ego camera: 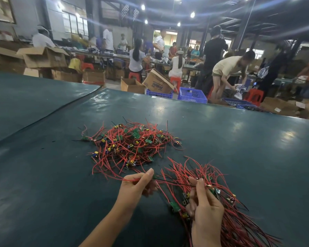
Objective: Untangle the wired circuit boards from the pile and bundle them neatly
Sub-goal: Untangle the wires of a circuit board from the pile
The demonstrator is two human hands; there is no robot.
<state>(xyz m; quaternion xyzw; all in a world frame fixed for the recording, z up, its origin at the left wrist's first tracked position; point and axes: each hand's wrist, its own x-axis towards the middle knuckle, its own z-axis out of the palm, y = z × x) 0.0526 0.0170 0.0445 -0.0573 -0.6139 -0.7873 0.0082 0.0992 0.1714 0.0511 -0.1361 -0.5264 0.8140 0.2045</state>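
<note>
The wide dark green desk [230,132] carries everything. In its middle lies the pile [132,143] of small circuit boards, their red and black wires all knotted together. Nearer to the person, on the right, is the bundle [239,220] of sorted boards, with wires lying mostly in one direction and fanning out at the far end.

The right hand [206,209] is curled round this bundle where the boards sit. Its thumb and first finger reach up to pinch a thin black wire [175,182]. The left hand [137,184], a little apart, pinches the other end of this wire between thumb and forefinger. A red wire [112,177] runs from the pinch back to the near edge of the pile.

I think one piece is being drawn free to join the bundle. To do this well, I would pull slowly and low along the desk, and watch whether the red wire drags other boards with it. If it does, it is better to stop and shake it loose than to tug, because the wires are thin. Then the piece should go beside the others in the right hand, with its wires pointing the same way.
</note>
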